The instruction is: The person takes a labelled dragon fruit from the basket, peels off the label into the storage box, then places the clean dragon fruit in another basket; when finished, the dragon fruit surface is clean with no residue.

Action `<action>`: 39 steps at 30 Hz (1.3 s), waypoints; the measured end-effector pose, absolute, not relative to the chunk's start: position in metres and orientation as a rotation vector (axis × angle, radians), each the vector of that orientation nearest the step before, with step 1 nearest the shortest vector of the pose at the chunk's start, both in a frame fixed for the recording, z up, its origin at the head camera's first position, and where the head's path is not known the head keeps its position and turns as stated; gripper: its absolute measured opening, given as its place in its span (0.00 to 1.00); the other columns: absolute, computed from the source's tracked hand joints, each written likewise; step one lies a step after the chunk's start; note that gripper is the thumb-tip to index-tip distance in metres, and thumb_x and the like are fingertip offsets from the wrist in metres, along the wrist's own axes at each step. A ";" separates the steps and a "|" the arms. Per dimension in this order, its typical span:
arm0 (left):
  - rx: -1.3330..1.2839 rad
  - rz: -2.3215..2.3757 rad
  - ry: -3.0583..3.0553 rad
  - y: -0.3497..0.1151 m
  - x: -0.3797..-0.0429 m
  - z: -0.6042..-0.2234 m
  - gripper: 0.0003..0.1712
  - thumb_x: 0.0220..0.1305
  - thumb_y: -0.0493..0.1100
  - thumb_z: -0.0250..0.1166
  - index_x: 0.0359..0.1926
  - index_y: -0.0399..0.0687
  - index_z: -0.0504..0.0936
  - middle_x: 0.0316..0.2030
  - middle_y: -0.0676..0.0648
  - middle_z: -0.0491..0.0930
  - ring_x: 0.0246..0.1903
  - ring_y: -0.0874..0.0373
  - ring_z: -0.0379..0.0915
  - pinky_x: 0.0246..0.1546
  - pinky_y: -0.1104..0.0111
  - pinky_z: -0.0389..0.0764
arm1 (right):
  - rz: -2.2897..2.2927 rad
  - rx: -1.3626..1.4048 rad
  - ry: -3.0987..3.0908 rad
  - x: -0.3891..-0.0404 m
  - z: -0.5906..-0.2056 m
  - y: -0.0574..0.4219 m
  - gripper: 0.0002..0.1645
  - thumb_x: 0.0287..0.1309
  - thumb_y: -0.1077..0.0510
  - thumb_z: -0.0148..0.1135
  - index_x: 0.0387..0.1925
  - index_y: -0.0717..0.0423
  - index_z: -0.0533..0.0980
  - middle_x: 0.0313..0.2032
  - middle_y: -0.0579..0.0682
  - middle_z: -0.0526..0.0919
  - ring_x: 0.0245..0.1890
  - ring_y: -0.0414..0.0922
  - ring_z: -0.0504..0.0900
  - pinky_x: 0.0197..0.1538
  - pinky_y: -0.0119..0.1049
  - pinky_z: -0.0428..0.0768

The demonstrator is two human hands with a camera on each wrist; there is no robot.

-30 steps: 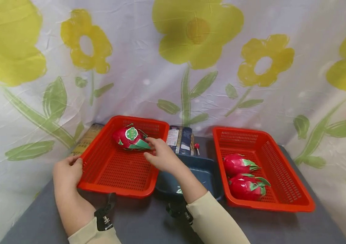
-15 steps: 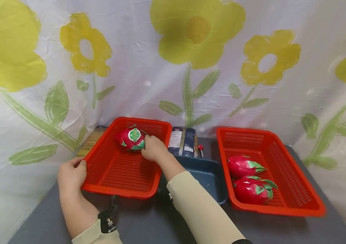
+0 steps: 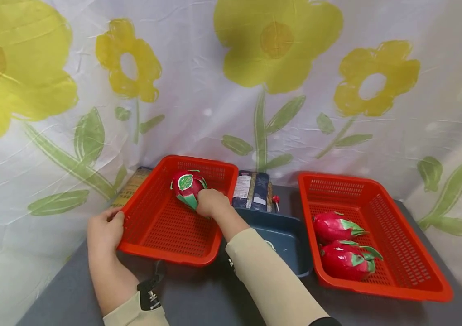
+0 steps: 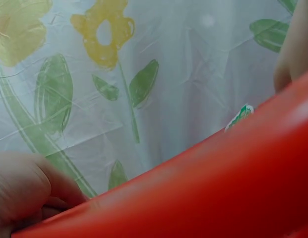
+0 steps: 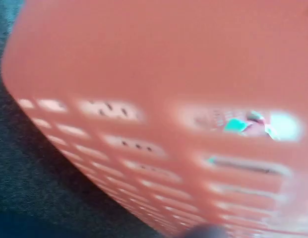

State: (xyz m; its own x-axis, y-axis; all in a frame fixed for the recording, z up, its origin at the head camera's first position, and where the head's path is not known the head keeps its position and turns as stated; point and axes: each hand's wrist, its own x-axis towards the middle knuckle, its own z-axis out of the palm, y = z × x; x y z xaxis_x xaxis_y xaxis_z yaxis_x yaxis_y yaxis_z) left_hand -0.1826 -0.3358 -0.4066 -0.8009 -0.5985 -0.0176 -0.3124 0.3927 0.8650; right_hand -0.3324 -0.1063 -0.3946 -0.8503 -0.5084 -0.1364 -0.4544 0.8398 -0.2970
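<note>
In the head view my left hand [image 3: 105,230] grips the left rim of the left red plastic basket [image 3: 166,259]. The left wrist view shows the thumb and fingers of this left hand [image 4: 30,191] at the red rim [image 4: 178,173]. My right hand [image 3: 214,203] reaches into the same basket and holds a dragon fruit [image 3: 196,183] at its green leafy end; its fingertips are hidden. A round green-and-white sticker [image 3: 185,182] faces up on the fruit. The right wrist view is filled by a blurred slotted basket wall [image 5: 119,64].
A dark blue tray [image 3: 290,240] stands between the baskets, partly under my right sleeve [image 3: 267,276]. The right red basket [image 3: 410,292] holds two dragon fruits [image 3: 347,262]. Behind the tray are a packaged bag [image 3: 251,191] and a red lollipop [image 3: 276,199]. Another package [image 3: 131,185] lies behind the left basket.
My right hand has closed on the dragon fruit's leafy end, and the fruit has turned, its leaves now pointing toward me. My left hand stays on the rim. The head view has shifted left.
</note>
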 end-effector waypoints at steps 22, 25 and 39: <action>0.781 -1.362 -2.360 -0.335 -0.183 -0.406 0.26 0.78 0.48 0.49 0.65 0.36 0.78 0.58 0.30 0.76 0.52 0.38 0.74 0.47 0.55 0.74 | -0.498 -0.807 2.833 -0.333 -0.402 -0.106 0.21 0.71 0.38 0.52 0.35 0.47 0.80 0.33 0.45 0.79 0.31 0.44 0.78 0.34 0.39 0.77; 0.784 -1.386 -2.360 -0.335 -0.184 -0.406 0.27 0.79 0.48 0.49 0.66 0.36 0.77 0.59 0.30 0.75 0.53 0.37 0.73 0.50 0.51 0.74 | -0.463 -0.851 2.834 -0.331 -0.402 -0.105 0.21 0.71 0.37 0.55 0.32 0.47 0.80 0.30 0.44 0.80 0.30 0.43 0.78 0.33 0.38 0.77; 0.784 -1.382 -2.360 -0.336 -0.186 -0.411 0.26 0.79 0.47 0.48 0.65 0.36 0.77 0.59 0.30 0.75 0.54 0.38 0.72 0.49 0.54 0.73 | -0.924 -1.167 2.826 -0.317 -0.394 -0.085 0.18 0.64 0.46 0.62 0.22 0.48 0.72 0.27 0.43 0.73 0.28 0.39 0.70 0.30 0.29 0.68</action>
